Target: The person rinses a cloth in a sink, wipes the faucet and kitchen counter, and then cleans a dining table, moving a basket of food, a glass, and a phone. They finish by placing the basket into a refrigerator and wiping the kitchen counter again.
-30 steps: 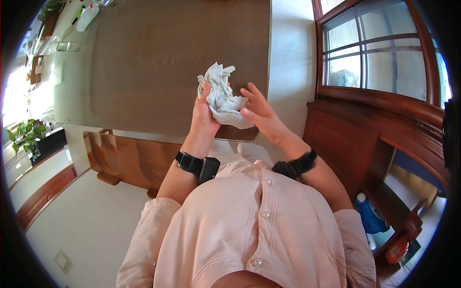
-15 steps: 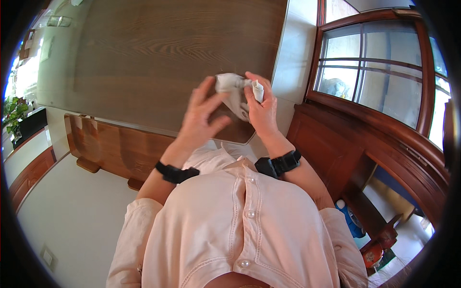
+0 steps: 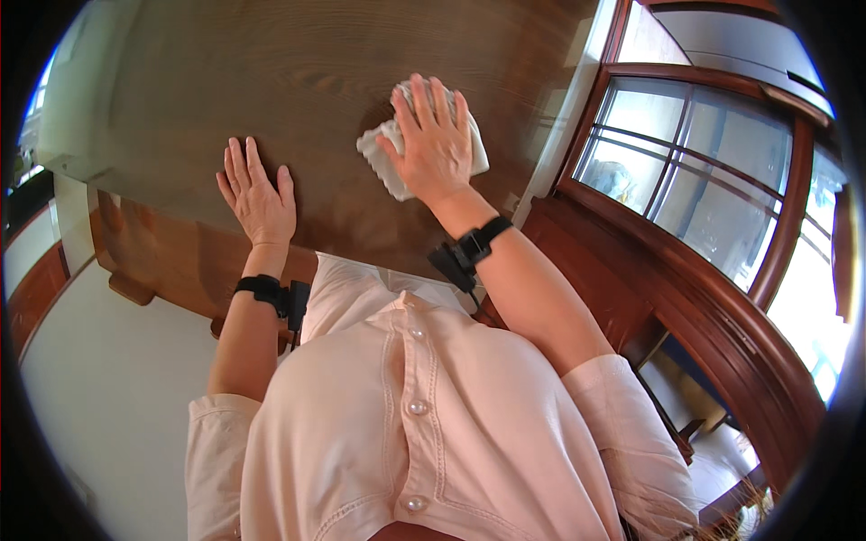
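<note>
A white cloth (image 3: pixel 385 169) with a wavy edge lies spread on the dark wood-grain table top (image 3: pixel 334 63). My right hand (image 3: pixel 437 144) rests flat over it, fingers stretched forward, palm pressing on the fabric. Much of the cloth's middle is hidden under the palm. Farther left, my left hand (image 3: pixel 259 194) lies flat on the bare table with its fingers extended and nothing under it that I can see. Both wrists wear black straps with a small dark box.
A wooden bench (image 3: pixel 158 243) stands along the table's near left side. Red-brown wooden cabinetry (image 3: pixel 577 243) and a framed glass window (image 3: pixel 686 162) rise on the right. The table's pale edge (image 3: pixel 564 117) runs along its right side.
The bunched cloth between my hands is now spread on the table under my right hand. My left hand has moved left and down onto the table top.
</note>
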A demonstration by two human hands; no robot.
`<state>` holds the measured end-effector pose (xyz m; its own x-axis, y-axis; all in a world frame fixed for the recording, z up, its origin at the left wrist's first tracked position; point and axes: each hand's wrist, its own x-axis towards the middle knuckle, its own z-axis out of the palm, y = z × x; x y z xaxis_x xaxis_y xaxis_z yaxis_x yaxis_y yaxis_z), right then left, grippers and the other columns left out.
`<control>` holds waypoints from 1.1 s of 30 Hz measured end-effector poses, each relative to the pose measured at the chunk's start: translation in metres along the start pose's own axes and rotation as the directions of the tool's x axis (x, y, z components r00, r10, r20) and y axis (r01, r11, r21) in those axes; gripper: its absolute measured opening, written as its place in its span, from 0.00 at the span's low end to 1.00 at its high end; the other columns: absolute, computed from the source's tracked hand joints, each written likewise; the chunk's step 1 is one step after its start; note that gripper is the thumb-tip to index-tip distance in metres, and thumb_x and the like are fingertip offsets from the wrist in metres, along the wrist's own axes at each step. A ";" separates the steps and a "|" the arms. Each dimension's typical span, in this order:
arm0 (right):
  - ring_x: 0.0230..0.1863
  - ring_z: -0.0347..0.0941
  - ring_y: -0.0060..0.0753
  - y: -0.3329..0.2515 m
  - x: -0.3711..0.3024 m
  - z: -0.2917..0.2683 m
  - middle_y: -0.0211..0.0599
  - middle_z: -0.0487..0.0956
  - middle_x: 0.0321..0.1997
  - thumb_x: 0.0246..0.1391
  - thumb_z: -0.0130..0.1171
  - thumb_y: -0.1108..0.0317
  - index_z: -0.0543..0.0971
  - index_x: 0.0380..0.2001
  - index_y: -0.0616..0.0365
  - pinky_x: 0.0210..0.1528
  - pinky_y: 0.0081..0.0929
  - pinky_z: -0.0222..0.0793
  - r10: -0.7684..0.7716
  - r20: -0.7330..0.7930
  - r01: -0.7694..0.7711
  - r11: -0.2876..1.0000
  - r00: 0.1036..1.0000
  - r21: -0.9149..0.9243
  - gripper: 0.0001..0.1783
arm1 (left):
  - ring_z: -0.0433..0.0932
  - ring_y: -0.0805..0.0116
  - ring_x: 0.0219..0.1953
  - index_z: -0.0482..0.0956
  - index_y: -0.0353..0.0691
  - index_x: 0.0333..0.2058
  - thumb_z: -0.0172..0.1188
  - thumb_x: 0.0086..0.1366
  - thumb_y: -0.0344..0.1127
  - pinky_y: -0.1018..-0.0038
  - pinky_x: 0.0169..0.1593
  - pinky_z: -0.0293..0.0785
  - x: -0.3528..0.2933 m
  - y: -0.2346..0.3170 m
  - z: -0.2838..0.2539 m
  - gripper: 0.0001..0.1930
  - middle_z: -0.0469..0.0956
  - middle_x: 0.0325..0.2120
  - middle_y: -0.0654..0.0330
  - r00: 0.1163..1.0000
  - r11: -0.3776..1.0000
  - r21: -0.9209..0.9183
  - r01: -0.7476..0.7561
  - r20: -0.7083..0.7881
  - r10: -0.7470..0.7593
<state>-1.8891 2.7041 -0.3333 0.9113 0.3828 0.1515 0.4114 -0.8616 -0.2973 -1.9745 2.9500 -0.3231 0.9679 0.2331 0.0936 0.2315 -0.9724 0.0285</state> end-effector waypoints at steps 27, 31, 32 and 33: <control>0.67 0.61 0.36 0.140 0.124 0.005 0.36 0.70 0.65 0.54 0.56 0.53 0.74 0.56 0.53 0.70 0.43 0.46 0.417 -0.337 -0.454 0.891 0.844 -0.033 0.28 | 0.46 0.56 0.71 0.52 0.41 0.67 0.43 0.70 0.44 0.55 0.72 0.37 0.001 0.002 -0.002 0.30 0.48 0.69 0.52 1.000 0.998 0.057 0.004 0.006 -0.004; 0.67 0.60 0.44 0.052 0.124 0.022 0.40 0.68 0.65 0.48 0.60 0.42 0.68 0.60 0.57 0.70 0.45 0.47 0.145 -0.189 -0.150 0.989 0.971 -0.010 0.42 | 0.46 0.55 0.71 0.53 0.40 0.66 0.43 0.70 0.44 0.55 0.72 0.37 0.002 0.004 -0.002 0.29 0.49 0.69 0.52 0.999 0.999 0.043 0.005 0.036 -0.007; 0.66 0.61 0.45 0.011 0.112 0.006 0.41 0.69 0.64 0.46 0.63 0.42 0.67 0.60 0.58 0.70 0.45 0.48 0.086 0.020 -0.088 0.992 0.996 0.095 0.43 | 0.46 0.54 0.71 0.53 0.39 0.66 0.43 0.70 0.45 0.54 0.72 0.37 -0.001 -0.002 -0.003 0.29 0.49 0.69 0.52 1.000 0.999 0.039 0.004 0.030 -0.005; 0.66 0.61 0.45 -0.011 0.093 0.007 0.40 0.70 0.62 0.45 0.64 0.45 0.69 0.59 0.57 0.69 0.46 0.50 -0.048 -0.009 0.049 0.987 0.999 0.156 0.41 | 0.46 0.54 0.71 0.53 0.39 0.66 0.43 0.70 0.45 0.54 0.72 0.37 0.000 0.000 -0.003 0.29 0.49 0.69 0.52 1.000 1.000 0.029 0.004 0.026 -0.004</control>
<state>-1.8090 2.7510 -0.3225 0.8902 0.4208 0.1746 0.4532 -0.7792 -0.4330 -1.9751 2.9503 -0.3201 0.9691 0.2372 0.0672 0.2378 -0.9713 -0.0004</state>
